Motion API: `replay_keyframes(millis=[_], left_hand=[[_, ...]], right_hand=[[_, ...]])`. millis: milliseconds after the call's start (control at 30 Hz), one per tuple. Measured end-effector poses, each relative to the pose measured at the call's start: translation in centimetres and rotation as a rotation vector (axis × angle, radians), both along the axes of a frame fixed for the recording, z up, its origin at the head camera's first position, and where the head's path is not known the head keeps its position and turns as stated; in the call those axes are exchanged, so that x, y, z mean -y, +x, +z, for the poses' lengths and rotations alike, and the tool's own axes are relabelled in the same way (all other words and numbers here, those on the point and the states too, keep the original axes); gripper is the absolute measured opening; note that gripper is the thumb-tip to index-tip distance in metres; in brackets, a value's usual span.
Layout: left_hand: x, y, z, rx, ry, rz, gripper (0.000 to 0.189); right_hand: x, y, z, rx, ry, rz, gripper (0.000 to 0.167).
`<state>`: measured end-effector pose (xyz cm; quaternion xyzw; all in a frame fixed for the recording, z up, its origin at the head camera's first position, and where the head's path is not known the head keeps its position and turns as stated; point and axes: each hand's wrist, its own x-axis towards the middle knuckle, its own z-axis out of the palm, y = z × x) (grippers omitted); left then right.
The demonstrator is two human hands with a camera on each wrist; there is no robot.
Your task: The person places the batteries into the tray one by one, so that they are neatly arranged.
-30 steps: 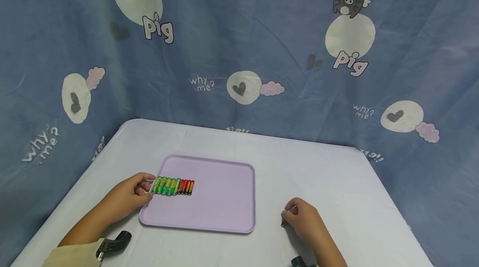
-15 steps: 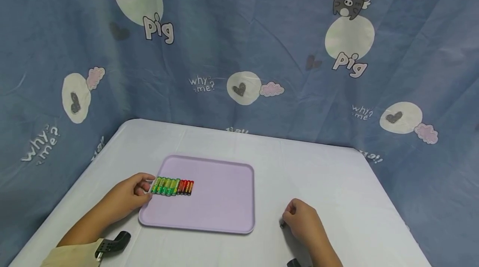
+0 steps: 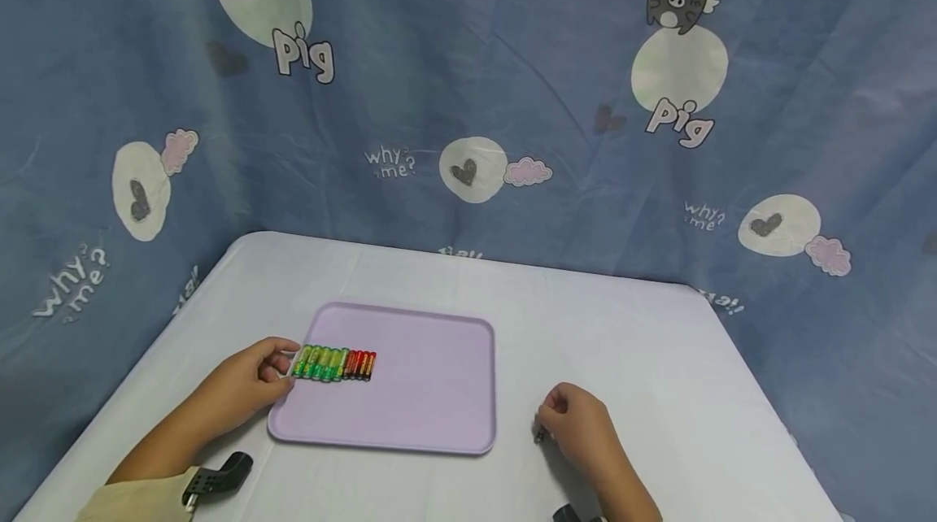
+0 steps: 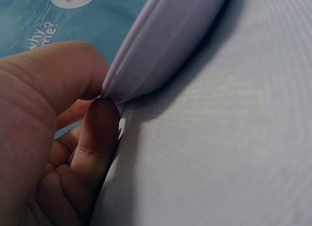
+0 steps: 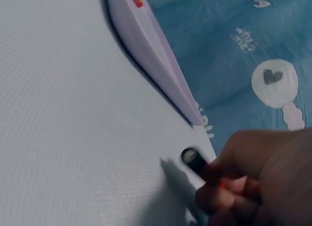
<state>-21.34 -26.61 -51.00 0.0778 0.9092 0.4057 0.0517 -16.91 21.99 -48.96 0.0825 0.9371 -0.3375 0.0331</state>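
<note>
A row of green batteries (image 3: 318, 363) and red-and-black batteries (image 3: 360, 365) lies side by side on the left part of the lilac tray (image 3: 432, 392). My left hand (image 3: 249, 380) pinches the tray's left rim between thumb and finger; the left wrist view shows the thumb (image 4: 100, 126) against that rim. To the right of the tray, my right hand (image 3: 581, 424) is above the table. It pinches a battery (image 5: 195, 161) with a dark end and a bit of red near the fingers; most of the battery's body is hidden by them.
The tray rests on a table with a white cover (image 3: 695, 392). Behind it hangs a blue cloth (image 3: 410, 83) printed with pigs and hearts. A black wrist mount (image 3: 223, 475) sits at the left sleeve.
My right hand has moved a little to the left, nearer the tray, with the battery in its fingers. The left hand stays at the tray's rim.
</note>
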Motion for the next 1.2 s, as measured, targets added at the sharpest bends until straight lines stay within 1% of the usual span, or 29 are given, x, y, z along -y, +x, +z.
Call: replay_keyframes(millis=[167,267,433,533,667,800,900,1000,1033,1067,1200], left_hand=[[0.3,0.1,0.0,-0.005,0.011,0.007,0.054],[0.4,0.1,0.0,-0.003,0.009,0.018,0.054],[0.6,0.0,0.3,-0.007,0.012,0.015,0.053],[0.7,-0.2,0.4,-0.012,0.013,0.011,0.053],[0.8,-0.2,0.5,-0.016,0.003,0.011,0.053],[0.8,-0.3,0.4,-0.012,0.004,0.018,0.053],[0.8,-0.4,0.1,-0.015,0.013,0.009,0.054],[0.7,-0.4,-0.1,-0.011,0.026,0.002,0.054],[0.6,-0.3,-0.1,-0.004,0.030,0.000,0.054],[0.5,-0.3,-0.2,0.005,0.037,0.000,0.054],[0.3,-0.2,-0.3,0.019,0.045,-0.001,0.055]], right_hand=[[0.0,-0.8,0.1,-0.038,-0.116,0.003,0.005],[0.0,-1.1,0.1,-0.048,-0.164,0.000,0.007],[0.4,-1.8,0.3,-0.065,-0.239,-0.016,0.010],[0.9,-2.4,0.6,-0.076,-0.328,-0.009,0.010],[2.0,-3.2,1.2,-0.084,-0.490,0.042,0.009],[3.6,-4.2,2.1,-0.087,-0.591,0.098,0.011],[5.3,-5.1,2.7,-0.091,-0.634,0.125,0.011],[7.4,-6.2,2.9,-0.087,-0.680,0.160,0.010],[8.2,-6.5,2.9,-0.084,-0.681,0.176,0.010],[9.0,-6.9,2.8,-0.079,-0.678,0.199,0.011],[12.3,-8.3,2.8,-0.064,-0.585,0.298,0.012]])
